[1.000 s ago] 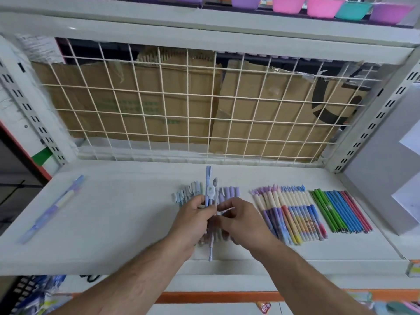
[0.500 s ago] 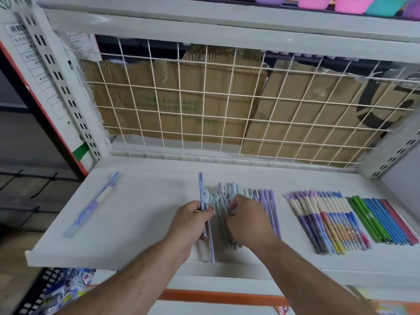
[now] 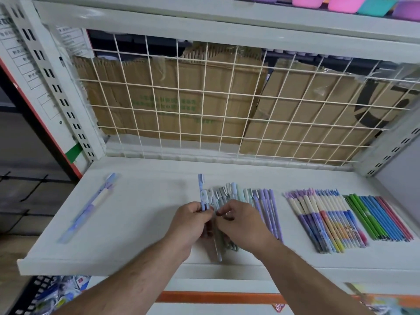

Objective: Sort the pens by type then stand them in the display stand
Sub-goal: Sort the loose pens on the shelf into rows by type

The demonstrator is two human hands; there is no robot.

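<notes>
Sorting is judged well advanced. On the shelf, rows of slim coloured pens and patterned pens are laid toward the right edge. A mixed pile at the front middle is gripped by the right hand, and a blue pen is pinched by the left hand. A lone pen is left near the left edge. No display stand is seen, so standing the pens is judged still to do.

The shelf is painted metal, white and matt, faintly scuffed. Its slotted uprights look like the same painted metal. The wire grid is smooth, cream-coated metal. Behind it, brown cardboard is matt and ribbed, with strips of shiny clear tape. The pens are smooth printed plastic; the bowls are glossy plastic.
</notes>
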